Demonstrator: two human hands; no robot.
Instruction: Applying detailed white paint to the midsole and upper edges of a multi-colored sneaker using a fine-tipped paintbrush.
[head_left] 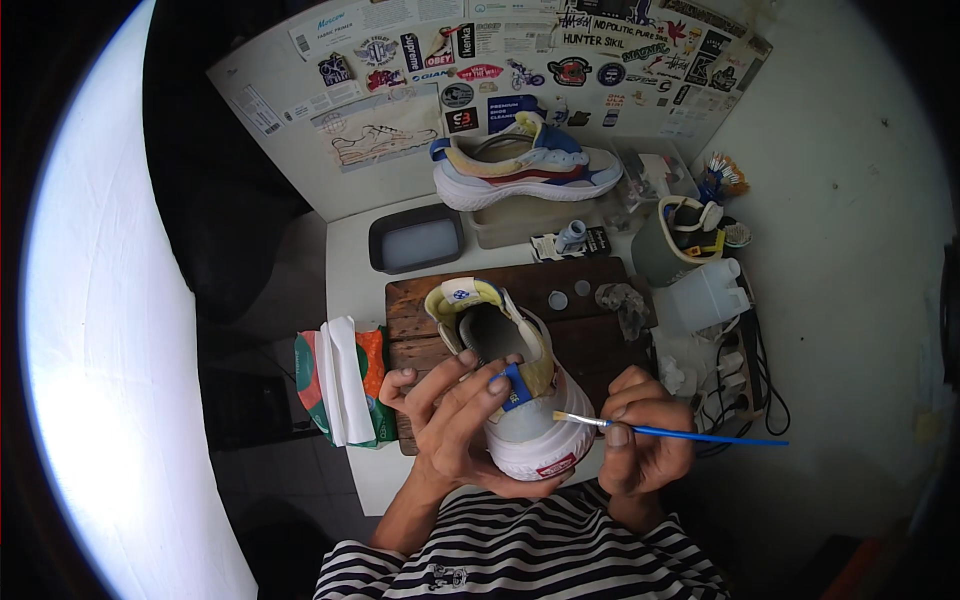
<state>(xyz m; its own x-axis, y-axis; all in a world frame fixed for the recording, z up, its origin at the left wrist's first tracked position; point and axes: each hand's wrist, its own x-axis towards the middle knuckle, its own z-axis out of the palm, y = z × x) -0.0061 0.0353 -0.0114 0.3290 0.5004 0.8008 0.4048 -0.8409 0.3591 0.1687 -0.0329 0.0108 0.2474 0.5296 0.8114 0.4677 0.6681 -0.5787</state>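
A pale sneaker point(522, 428) with a thick white sole, yellow lining and a blue heel tab is held up close to my body, its heel toward me. Around its left side and under the heel wraps my left hand point(455, 415), fingertips on the collar near the blue tab. A slim blue paintbrush point(690, 434) is pinched in my right hand point(645, 435), to the right of the shoe. Its light bristles touch or nearly touch the heel panel just above the sole. Beneath the shoe lies a dark wooden board point(420, 315).
Behind the board stand a dark tray of liquid point(415, 240), a small bottle point(571, 236) and the matching sneaker point(530, 180) on a clear box. At right are a tool bin point(665, 250), a translucent jug point(705, 297) and a power strip point(735, 380). Wipes point(342, 385) lie left.
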